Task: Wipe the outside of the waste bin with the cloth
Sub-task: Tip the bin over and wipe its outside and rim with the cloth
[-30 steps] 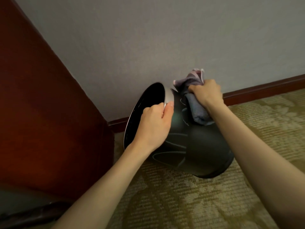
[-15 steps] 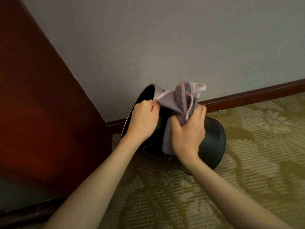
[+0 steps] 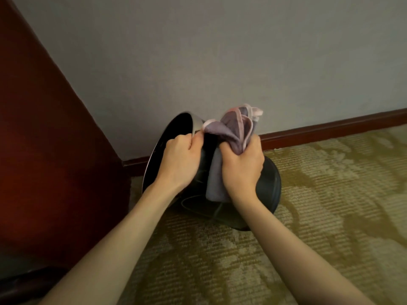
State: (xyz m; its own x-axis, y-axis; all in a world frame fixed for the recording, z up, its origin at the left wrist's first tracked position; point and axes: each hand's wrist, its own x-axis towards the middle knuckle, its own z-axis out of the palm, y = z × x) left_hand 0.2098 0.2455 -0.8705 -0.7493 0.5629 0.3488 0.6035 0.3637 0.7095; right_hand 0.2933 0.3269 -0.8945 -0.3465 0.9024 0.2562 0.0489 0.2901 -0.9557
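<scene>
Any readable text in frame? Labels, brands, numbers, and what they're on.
No text can be read anywhere in the frame.
waste bin: only thin pale curved lines on its dark side, no letters.
cloth: plain with pale edging, no tag showing.
wall, carpet: no print.

Right hand (image 3: 241, 166) and cloth (image 3: 229, 130), earlier on the far side of the waste bin (image 3: 269, 183), now nearer.
</scene>
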